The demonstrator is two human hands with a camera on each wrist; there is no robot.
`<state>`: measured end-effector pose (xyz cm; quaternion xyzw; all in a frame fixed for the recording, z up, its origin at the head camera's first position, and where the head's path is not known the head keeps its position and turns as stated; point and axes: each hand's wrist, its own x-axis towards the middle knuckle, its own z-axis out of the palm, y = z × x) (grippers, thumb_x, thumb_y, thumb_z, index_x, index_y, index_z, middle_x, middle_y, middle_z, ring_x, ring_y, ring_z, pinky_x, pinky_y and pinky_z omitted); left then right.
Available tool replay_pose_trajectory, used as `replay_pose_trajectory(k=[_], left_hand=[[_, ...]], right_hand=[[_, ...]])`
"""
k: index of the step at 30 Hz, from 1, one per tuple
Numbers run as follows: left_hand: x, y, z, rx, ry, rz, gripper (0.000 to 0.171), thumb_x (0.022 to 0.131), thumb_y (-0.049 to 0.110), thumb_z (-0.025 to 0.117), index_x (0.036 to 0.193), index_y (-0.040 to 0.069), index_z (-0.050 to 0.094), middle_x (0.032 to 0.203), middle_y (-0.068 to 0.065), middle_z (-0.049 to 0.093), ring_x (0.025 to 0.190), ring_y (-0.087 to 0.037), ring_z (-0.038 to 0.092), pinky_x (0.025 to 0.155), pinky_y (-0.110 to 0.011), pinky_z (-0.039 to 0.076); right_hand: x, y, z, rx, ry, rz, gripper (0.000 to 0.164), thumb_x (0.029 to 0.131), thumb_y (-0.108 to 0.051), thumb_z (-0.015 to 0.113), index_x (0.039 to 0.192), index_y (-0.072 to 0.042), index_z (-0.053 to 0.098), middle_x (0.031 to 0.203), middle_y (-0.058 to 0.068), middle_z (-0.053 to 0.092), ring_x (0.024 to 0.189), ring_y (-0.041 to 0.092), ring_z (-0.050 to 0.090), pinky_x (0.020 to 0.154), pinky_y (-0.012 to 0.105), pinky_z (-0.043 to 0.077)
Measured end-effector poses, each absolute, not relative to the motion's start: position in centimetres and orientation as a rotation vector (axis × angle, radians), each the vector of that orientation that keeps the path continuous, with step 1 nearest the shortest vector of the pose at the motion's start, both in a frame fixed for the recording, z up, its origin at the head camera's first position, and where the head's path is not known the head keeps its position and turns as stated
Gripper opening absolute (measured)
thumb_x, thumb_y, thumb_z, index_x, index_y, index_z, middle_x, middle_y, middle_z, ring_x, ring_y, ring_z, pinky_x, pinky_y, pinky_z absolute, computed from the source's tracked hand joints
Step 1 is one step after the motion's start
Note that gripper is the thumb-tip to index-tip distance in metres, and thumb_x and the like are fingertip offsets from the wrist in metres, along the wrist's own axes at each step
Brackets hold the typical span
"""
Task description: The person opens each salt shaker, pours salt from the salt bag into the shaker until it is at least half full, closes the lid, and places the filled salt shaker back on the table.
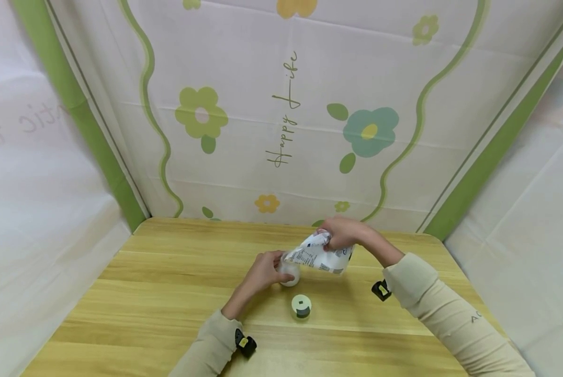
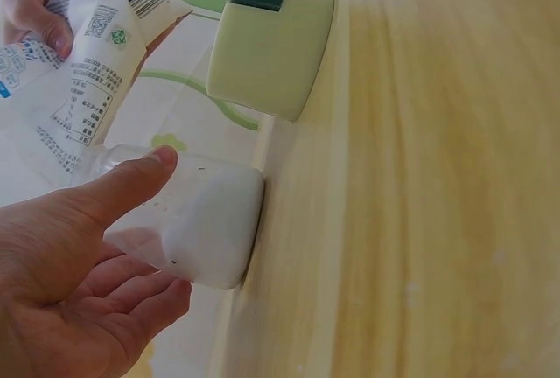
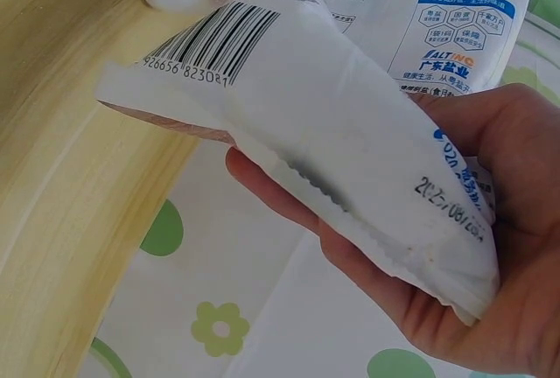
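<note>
My left hand (image 1: pixel 262 273) holds a clear jar (image 2: pixel 210 220) upright on the table, thumb on the near side and fingers round the far side. White stuff fills its lower part. My right hand (image 1: pixel 344 233) grips a white printed salt bag (image 1: pixel 320 255), crumpled and tilted with its narrow end at the jar's mouth. In the right wrist view the bag (image 3: pixel 350 150) shows a barcode and blue print. Whether salt is flowing cannot be seen. Beside the jar, nearer to me, stands a pale green cap (image 2: pixel 271 54) with a dark green tab.
The wooden table (image 1: pixel 168 283) has a back edge against a white curtain (image 1: pixel 244 63) printed with flowers. More white curtains hang at left and right. A black clip-like device (image 1: pixel 246 343) sits at the left cuff, another (image 1: pixel 381 290) at the right.
</note>
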<state>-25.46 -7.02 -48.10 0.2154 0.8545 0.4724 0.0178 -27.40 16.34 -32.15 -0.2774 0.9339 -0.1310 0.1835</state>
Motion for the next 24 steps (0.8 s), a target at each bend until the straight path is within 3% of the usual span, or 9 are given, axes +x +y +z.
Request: replay_pose_trajectory(k=[24], left_hand=[[-25.36,-6.95,-48.01,0.666,2.642,1.478,0.057,0.074,0.016,0.088,0.125,0.001,0.067,0.118,-0.013,0.072,0.111,-0.028,0.068,0.094,-0.043,0.056]], right_hand=[[-27.29,16.21,-31.89,-0.764,2.618,-0.379,0.025,0.085,-0.001,0.069,0.109,-0.002,0.070,0.091,0.009,0.071,0.066,0.014,0.068,0.058,0.024,0.058]])
